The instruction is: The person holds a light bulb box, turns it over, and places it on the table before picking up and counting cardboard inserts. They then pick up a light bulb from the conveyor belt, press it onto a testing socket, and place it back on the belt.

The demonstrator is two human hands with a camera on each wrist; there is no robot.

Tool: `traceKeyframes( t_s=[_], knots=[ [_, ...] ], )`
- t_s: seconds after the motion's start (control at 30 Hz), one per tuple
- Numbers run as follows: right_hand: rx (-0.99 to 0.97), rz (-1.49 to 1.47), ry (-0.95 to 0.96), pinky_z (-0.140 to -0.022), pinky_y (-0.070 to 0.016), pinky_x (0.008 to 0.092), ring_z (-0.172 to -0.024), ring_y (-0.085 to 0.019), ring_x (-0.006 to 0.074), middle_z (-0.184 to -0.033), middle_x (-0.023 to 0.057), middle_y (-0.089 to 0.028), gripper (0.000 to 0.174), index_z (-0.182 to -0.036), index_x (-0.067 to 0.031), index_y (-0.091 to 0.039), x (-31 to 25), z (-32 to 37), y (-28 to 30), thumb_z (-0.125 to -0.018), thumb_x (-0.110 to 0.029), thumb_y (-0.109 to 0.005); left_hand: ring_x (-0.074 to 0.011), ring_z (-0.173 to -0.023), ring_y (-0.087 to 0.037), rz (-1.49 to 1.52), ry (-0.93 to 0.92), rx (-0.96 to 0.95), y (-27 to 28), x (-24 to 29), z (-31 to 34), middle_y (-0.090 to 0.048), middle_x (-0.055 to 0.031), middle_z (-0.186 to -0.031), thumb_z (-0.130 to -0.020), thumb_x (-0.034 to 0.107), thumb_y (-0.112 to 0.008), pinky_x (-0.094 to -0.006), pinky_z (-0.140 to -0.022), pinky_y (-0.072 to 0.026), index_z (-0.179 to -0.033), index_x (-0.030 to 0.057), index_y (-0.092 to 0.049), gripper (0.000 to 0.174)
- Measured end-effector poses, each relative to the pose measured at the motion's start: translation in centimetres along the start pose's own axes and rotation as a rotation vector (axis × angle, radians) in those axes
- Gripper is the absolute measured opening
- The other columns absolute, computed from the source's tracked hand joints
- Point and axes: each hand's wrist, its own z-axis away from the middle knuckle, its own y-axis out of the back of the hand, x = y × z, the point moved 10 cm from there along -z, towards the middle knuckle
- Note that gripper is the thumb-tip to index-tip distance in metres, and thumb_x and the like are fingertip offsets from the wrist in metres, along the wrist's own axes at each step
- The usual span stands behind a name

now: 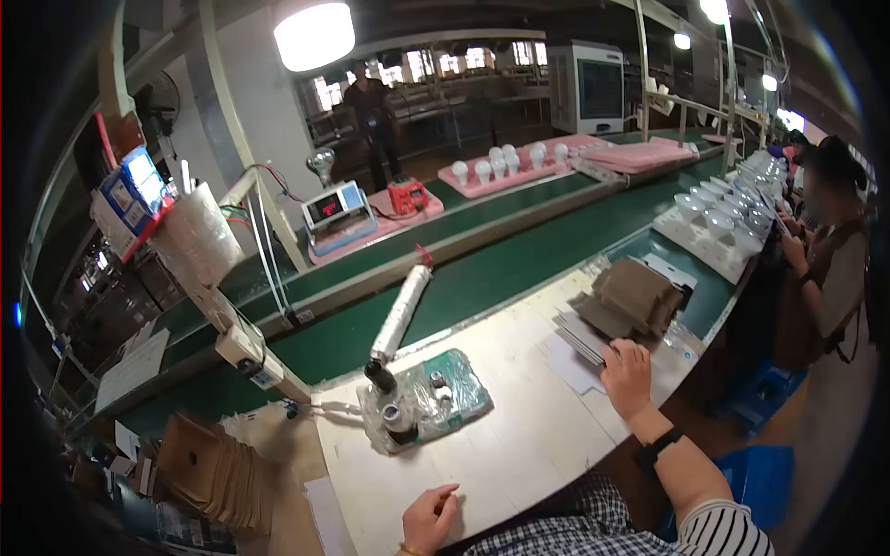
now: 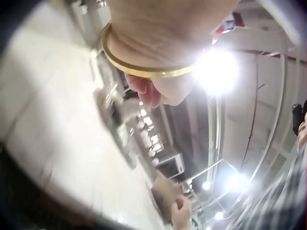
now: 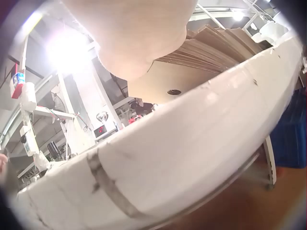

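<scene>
My right hand (image 1: pixel 629 375) is at the right part of the pale worktable (image 1: pixel 519 408), gripping the near edge of a flat cardboard piece (image 2: pixel 164 194). A round hole shows in this cardboard in the right wrist view. Right behind it lies a stack of brown folded cardboard (image 1: pixel 635 295), with white sheets (image 1: pixel 570 366) underneath. Near the table's front edge, my left hand (image 1: pixel 431 519) holds nothing, its fingers loosely bent. Ahead of it stands a plastic-wrapped fixture (image 1: pixel 436 398) with a bulb socket and a small metal part on top.
A wrapped tube (image 1: pixel 401 315) slants up from the fixture. Beyond the table runs a green conveyor (image 1: pixel 519 250). Bulbs stand in a pink foam tray (image 1: pixel 519 171) behind it, beside a meter (image 1: pixel 336 208). Brown cardboard (image 1: pixel 209 473) is stacked at left. Another person (image 1: pixel 830 250) works at right.
</scene>
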Motion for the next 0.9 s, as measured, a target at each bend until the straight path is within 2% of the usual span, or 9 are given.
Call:
traceKeyframes(
  t_s=[0.3, 0.37, 0.43, 0.47, 0.5, 0.57, 0.67, 0.8, 0.9],
  knots=[
    [0.171, -0.188, -0.223, -0.086, -0.0388, 0.0389, -0.095, -0.052, 0.0279, -0.094, 0.0068, -0.056, 0.023, -0.093, -0.0057, -0.061, 3.1, -1.2, 2.7, -0.07, -0.004, -0.066, -0.0129, -0.067, -0.061, -0.016, -0.032, 0.008, -0.8, -0.1, -0.8, -0.065, -0.008, -0.081, -0.084, 0.006, -0.058, -0.0236, -0.062, -0.0485, -0.095, 0.0018, -0.066, 0.014],
    [0.255, -0.367, -0.324, -0.08, -0.0432, 0.0354, -0.087, -0.055, 0.0263, -0.091, 0.0089, -0.058, 0.019, -0.097, -0.003, -0.059, 4.9, -1.2, 4.3, -0.078, -0.004, -0.063, -0.0109, -0.068, -0.058, 0.251, 0.137, -0.003, -1.2, -2.1, -0.5, -0.063, -0.006, -0.08, -0.087, 0.005, -0.055, -0.0224, -0.062, -0.0476, -0.096, 0.0, -0.065, 0.015],
    [0.144, -0.771, -0.609, -0.073, -0.0457, 0.03, -0.079, -0.057, 0.019, -0.087, 0.0083, -0.059, 0.018, -0.102, -0.0005, -0.056, 6.3, 0.3, 3.5, -0.085, -0.006, -0.059, -0.0109, -0.071, -0.057, 0.271, 0.131, -0.051, -1.2, -1.2, -0.8, -0.062, -0.0061, -0.084, -0.09, 0.005, -0.051, -0.0223, -0.063, -0.0475, -0.103, -0.0012, -0.061, 0.018],
    [0.05, -0.86, -0.634, -0.073, -0.043, 0.0226, -0.083, -0.05, 0.0079, -0.092, 0.003, -0.055, 0.022, -0.108, 0.0001, -0.053, 5.2, 0.6, 4.2, -0.088, -0.008, -0.056, -0.0119, -0.073, -0.058, 0.379, 0.184, -0.011, -0.7, -0.6, -1.0, -0.061, -0.0069, -0.087, -0.09, 0.006, -0.05, -0.0228, -0.064, -0.0479, -0.106, -0.0015, -0.059, 0.02],
    [-0.016, -0.903, -0.646, -0.074, -0.0432, 0.0225, -0.083, -0.051, 0.009, -0.092, 0.0025, -0.055, 0.023, -0.11, -0.0003, -0.053, 4.2, 1.0, 4.8, -0.088, -0.007, -0.055, -0.0129, -0.074, -0.058, 0.487, 0.232, 0.024, -0.6, -0.3, -1.6, -0.061, -0.0078, -0.09, -0.091, 0.007, -0.049, -0.0233, -0.066, -0.0482, -0.109, -0.0018, -0.058, 0.022],
    [-0.147, -0.998, -0.571, -0.079, -0.0441, 0.0246, -0.085, -0.052, 0.0107, -0.095, 0.0026, -0.056, 0.024, -0.111, -0.0021, -0.054, 1.3, 1.9, 5.8, -0.087, -0.004, -0.053, -0.017, -0.076, -0.058, 0.406, -0.046, 0.199, 0.4, 3.9, -3.4, -0.061, -0.011, -0.093, -0.094, 0.023, -0.043, -0.029, -0.073, -0.0482, -0.105, -0.004, -0.056, 0.032],
    [-0.352, -1.176, -0.407, -0.085, -0.0437, 0.0287, -0.096, -0.055, 0.0182, -0.102, 0.0079, -0.058, 0.026, -0.112, -0.0049, -0.055, -5.0, 4.6, 4.7, -0.086, -0.001, -0.056, -0.0285, -0.126, -0.038, 0.649, -0.238, -0.074, -1.7, 9.0, -5.1, -0.042, -0.0199, -0.131, -0.096, 0.042, -0.041, -0.0412, -0.104, -0.032, -0.134, -0.0056, -0.031, 0.062],
    [-0.396, -1.489, -0.447, -0.089, -0.0429, 0.0292, -0.102, -0.053, 0.0168, -0.104, 0.0069, -0.054, 0.036, -0.119, -0.0042, -0.051, -8.2, 7.2, 2.6, -0.085, -0.007, -0.061, -0.0224, -0.094, -0.057, 0.261, 0.041, -0.103, -4.8, 9.9, -5.8, -0.06, -0.0141, -0.101, -0.094, 0.023, -0.042, -0.0339, -0.085, -0.0449, -0.119, -0.0022, -0.051, 0.036],
    [-0.372, -1.814, -0.703, -0.092, -0.0419, 0.0269, -0.107, -0.051, 0.0152, -0.114, 0.0034, -0.053, 0.047, -0.126, -0.0065, -0.047, -7.0, 8.2, 1.0, -0.083, -0.005, -0.065, -0.0211, -0.091, -0.056, 0.556, 0.127, -0.044, -5.6, 6.2, -6.3, -0.059, -0.0122, -0.095, -0.094, 0.024, -0.043, -0.033, -0.082, -0.0459, -0.109, -0.0018, -0.056, 0.032]
  ],
)
